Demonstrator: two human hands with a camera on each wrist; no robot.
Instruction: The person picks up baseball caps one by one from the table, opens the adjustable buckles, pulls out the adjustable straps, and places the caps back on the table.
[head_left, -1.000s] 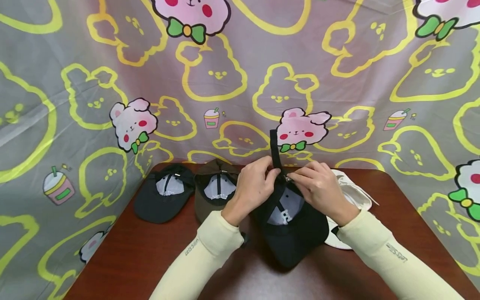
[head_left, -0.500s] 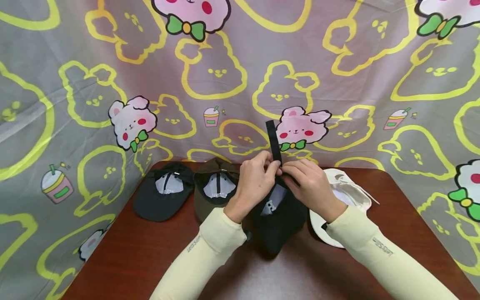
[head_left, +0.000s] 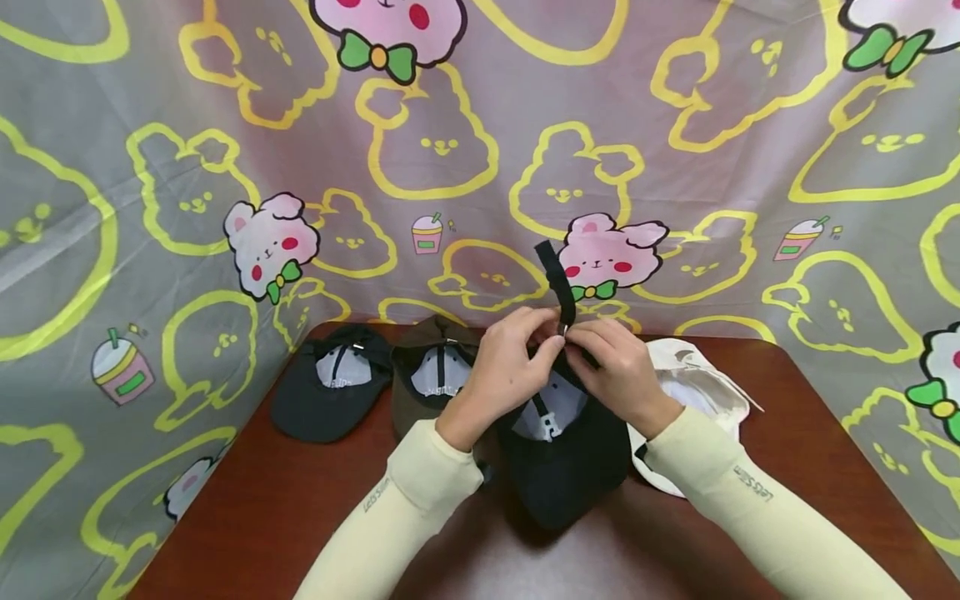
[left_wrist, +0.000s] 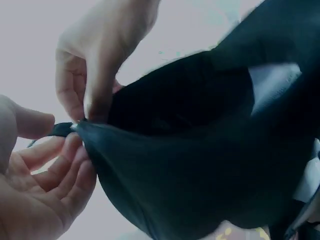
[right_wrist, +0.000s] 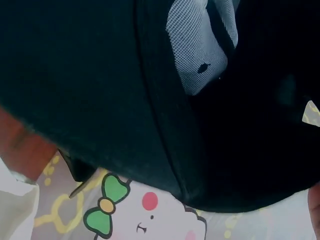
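A black baseball cap (head_left: 570, 479) is held up at its back edge, brim toward me and mesh-lined inside showing. Its loose black strap (head_left: 557, 279) stands up above a small metal buckle (head_left: 563, 328). My left hand (head_left: 510, 362) pinches the strap at the buckle between thumb and fingers. Right beside it, my right hand (head_left: 618, 367) pinches the cap where the strap joins. In the left wrist view both hands meet at the cap's corner, the strap (left_wrist: 61, 130) sticking out past the left fingers. The right wrist view is filled by the cap (right_wrist: 90, 75), hiding the fingers.
On the brown table (head_left: 247, 508), a dark cap (head_left: 322, 408) and a brown cap (head_left: 408, 400) lie to the left. A white cap (head_left: 705, 375) lies to the right, partly behind my right arm. A patterned cloth (head_left: 465, 167) hangs behind.
The cap swings left, then slightly back right with its inside showing again. My right hand has shifted left, closer to the left one. The strap now bends, and the buckle shows between the fingertips.
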